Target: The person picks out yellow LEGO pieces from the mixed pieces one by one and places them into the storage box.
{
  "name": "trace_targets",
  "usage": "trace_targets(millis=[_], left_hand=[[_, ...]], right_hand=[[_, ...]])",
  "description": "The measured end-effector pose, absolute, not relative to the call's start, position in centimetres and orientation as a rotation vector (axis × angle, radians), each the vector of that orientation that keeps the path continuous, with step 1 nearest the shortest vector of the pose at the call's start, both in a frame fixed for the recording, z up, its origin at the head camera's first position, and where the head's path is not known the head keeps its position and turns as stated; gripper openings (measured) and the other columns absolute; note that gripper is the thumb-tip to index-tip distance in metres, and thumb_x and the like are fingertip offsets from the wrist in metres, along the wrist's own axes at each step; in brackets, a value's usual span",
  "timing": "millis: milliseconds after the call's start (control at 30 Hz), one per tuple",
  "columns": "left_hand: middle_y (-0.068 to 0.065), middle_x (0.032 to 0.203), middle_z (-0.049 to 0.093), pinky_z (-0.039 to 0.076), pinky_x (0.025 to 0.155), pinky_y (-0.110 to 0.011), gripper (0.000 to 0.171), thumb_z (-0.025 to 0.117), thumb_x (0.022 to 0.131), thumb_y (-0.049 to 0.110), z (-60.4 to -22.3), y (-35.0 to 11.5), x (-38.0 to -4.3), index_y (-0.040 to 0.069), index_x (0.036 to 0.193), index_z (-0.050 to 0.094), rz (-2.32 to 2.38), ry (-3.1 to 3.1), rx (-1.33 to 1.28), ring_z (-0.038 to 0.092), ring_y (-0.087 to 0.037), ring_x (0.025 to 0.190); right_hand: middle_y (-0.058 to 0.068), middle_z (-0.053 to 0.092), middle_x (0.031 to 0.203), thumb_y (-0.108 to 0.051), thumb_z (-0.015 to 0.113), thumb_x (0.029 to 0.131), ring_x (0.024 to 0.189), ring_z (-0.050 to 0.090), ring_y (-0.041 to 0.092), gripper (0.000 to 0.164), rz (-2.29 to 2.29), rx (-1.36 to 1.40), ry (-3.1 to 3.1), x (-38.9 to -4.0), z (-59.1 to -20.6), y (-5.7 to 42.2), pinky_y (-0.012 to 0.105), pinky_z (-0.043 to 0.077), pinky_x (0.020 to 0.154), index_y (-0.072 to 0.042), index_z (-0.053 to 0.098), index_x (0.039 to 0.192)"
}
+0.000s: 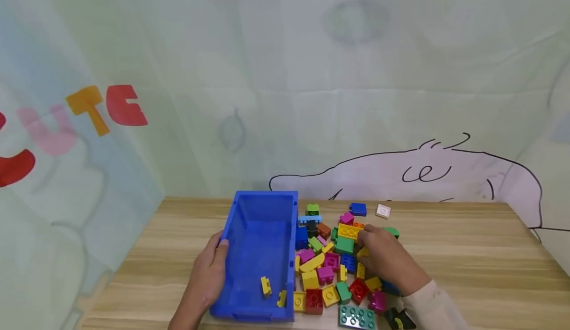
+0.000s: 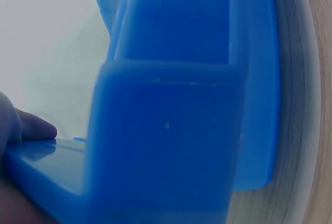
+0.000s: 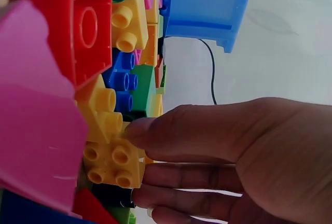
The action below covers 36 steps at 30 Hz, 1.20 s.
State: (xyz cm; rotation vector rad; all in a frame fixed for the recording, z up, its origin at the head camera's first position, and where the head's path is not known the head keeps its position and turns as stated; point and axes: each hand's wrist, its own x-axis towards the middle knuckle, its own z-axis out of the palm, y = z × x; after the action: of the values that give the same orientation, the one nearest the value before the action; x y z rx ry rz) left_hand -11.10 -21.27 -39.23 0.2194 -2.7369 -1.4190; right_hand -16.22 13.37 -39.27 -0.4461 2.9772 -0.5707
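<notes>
A blue plastic bin stands tilted a little on the wooden table, with two small yellow bricks inside near its front end. My left hand grips the bin's left rim, thumb over the edge. In the left wrist view, the blue bin fills most of the picture, with part of the hand at the left edge. Over the right side of the brick pile, my right hand pinches a yellow brick between thumb and fingers; other bricks crowd against it.
Right of the bin spreads a pile of toy bricks in several colours, including a green eight-stud brick at the front. A blue brick and a white brick lie at the back. Behind the table hangs a printed cloth.
</notes>
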Motion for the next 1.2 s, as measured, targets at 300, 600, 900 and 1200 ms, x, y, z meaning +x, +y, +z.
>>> trace_targets(millis=[300, 600, 900, 1200], left_hand=[[-0.027, 0.145, 0.049, 0.033, 0.111, -0.066, 0.049, 0.028, 0.11, 0.033, -39.3, -21.3, -11.0, 0.004, 0.147, 0.043, -1.419, -2.726, 0.205, 0.043, -0.045, 0.136], [-0.026, 0.146, 0.049, 0.032, 0.112, -0.066, 0.05, 0.027, 0.11, 0.034, -39.3, -21.4, -10.9, 0.004, 0.147, 0.043, -1.419, -2.724, 0.21, 0.042, -0.045, 0.137], [-0.027, 0.143, 0.052, 0.036, 0.109, -0.066, 0.046, 0.031, 0.11, 0.029, -39.2, -21.2, -11.1, 0.003, 0.145, 0.045, -1.388, -2.701, 0.188, 0.047, -0.045, 0.133], [-0.026, 0.142, 0.053, 0.036, 0.108, -0.066, 0.046, 0.031, 0.11, 0.03, -39.4, -21.2, -11.0, 0.004, 0.145, 0.046, -1.371, -2.704, 0.18, 0.047, -0.045, 0.133]], right_hand=[[0.006, 0.063, 0.089, -0.001, 0.087, 0.074, 0.078, 0.059, 0.019, 0.021, -0.574, -0.447, 2.961, -15.9, -38.9, 13.2, 0.038, 0.064, 0.073, -0.005, 0.074, 0.089], [0.002, 0.063, 0.095, -0.003, 0.089, 0.071, 0.081, 0.06, 0.016, 0.03, -0.677, -0.809, 3.071, -13.7, -34.6, 12.1, 0.031, 0.063, 0.07, -0.005, 0.073, 0.096], [-0.003, 0.065, 0.109, -0.004, 0.087, 0.076, 0.102, 0.064, 0.011, 0.034, -1.138, -1.335, 2.905, -10.5, -31.3, 8.2, 0.032, 0.065, 0.078, -0.011, 0.071, 0.105], [-0.006, 0.063, 0.115, -0.011, 0.081, 0.084, 0.109, 0.059, 0.008, 0.03, -1.121, -1.327, 2.749, -9.5, -31.5, 5.1, 0.032, 0.061, 0.088, -0.015, 0.069, 0.112]])
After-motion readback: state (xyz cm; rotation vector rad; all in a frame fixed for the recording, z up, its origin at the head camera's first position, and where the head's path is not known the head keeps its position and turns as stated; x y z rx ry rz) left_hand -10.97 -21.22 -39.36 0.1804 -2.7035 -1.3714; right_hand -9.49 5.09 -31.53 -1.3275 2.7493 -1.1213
